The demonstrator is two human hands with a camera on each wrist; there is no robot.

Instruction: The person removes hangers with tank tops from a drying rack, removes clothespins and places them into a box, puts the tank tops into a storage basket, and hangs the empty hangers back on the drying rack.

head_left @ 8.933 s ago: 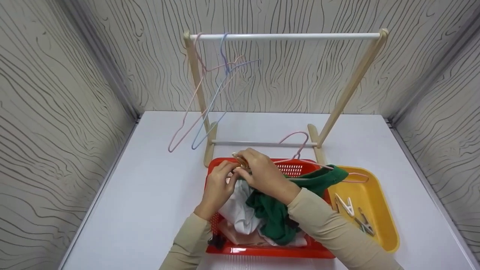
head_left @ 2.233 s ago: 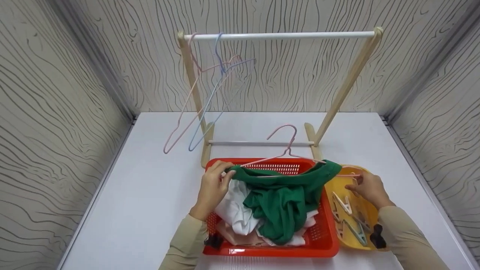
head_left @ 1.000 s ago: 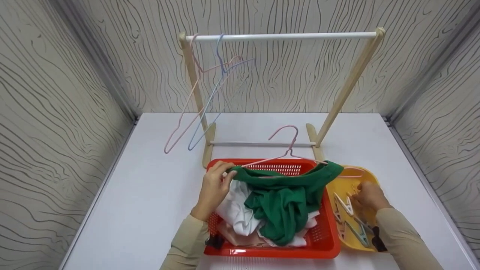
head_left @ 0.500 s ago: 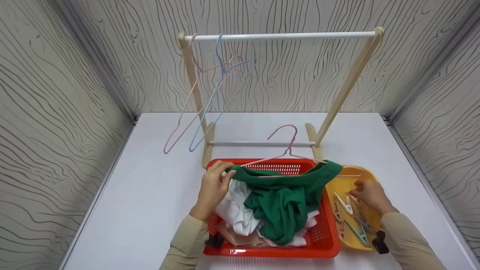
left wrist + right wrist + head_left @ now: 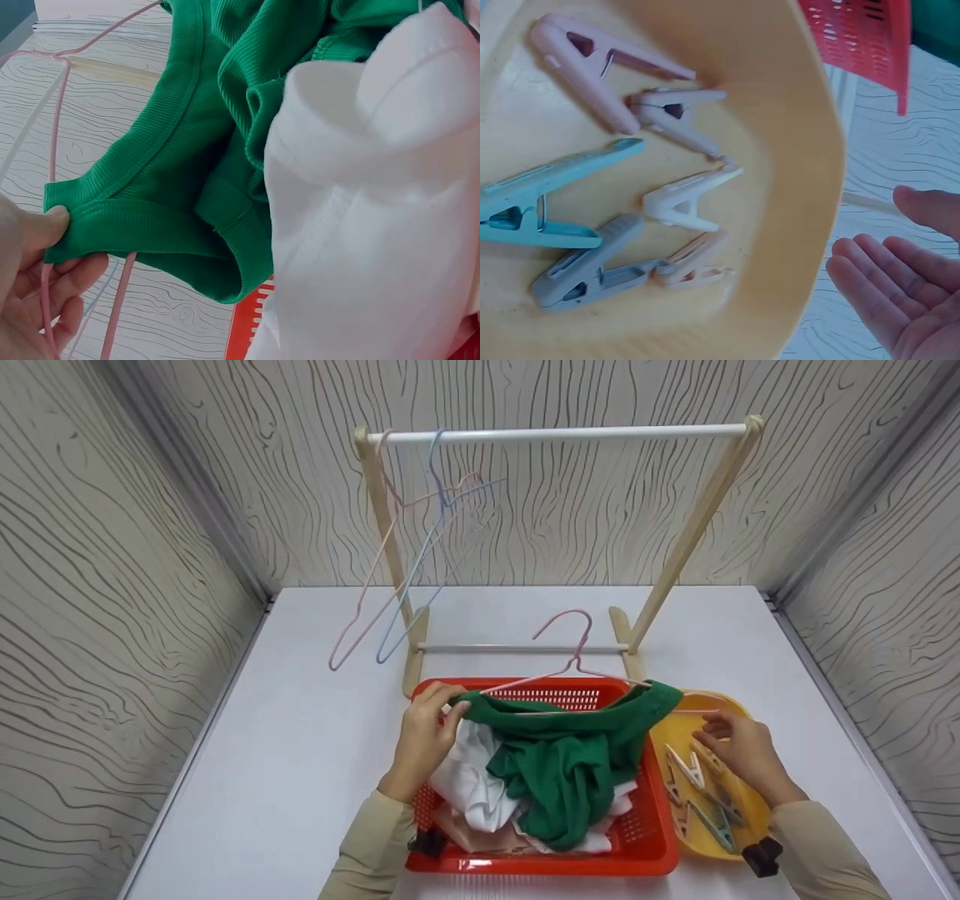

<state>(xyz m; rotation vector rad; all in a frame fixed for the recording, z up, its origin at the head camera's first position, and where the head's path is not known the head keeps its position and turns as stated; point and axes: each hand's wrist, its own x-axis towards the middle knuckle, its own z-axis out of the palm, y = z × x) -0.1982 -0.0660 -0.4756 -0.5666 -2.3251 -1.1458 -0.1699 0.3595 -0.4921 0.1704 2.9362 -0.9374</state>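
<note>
My left hand [image 5: 427, 729] pinches one shoulder of a green sleeveless top [image 5: 574, 765] between thumb and fingers. That shoulder [image 5: 82, 214] wraps the wire of a pink hanger [image 5: 576, 660] in the left wrist view. The top's other shoulder sits on the hanger's right side, whose bare end reaches over a yellow tray [image 5: 750, 810]. My right hand [image 5: 746, 746] is over the tray's right side, near the hanger's bare end. In the right wrist view, the right hand's fingers [image 5: 889, 289] are extended, the thumb apart, holding nothing.
A red basket [image 5: 652, 859] under the top holds a white garment [image 5: 480, 787] and pinkish cloth. Several clothespins lie in the tray, including a white clothespin [image 5: 690, 199] and a teal clothespin [image 5: 547, 199]. A pink hanger and a blue hanger [image 5: 429, 540] hang from the rack's rail [image 5: 570, 433].
Earlier, both hands were together at the hanger's left side. The right hand then moved to its right end and reached down among the clothespins; now it has risen a little. The left hand keeps its grip.
</note>
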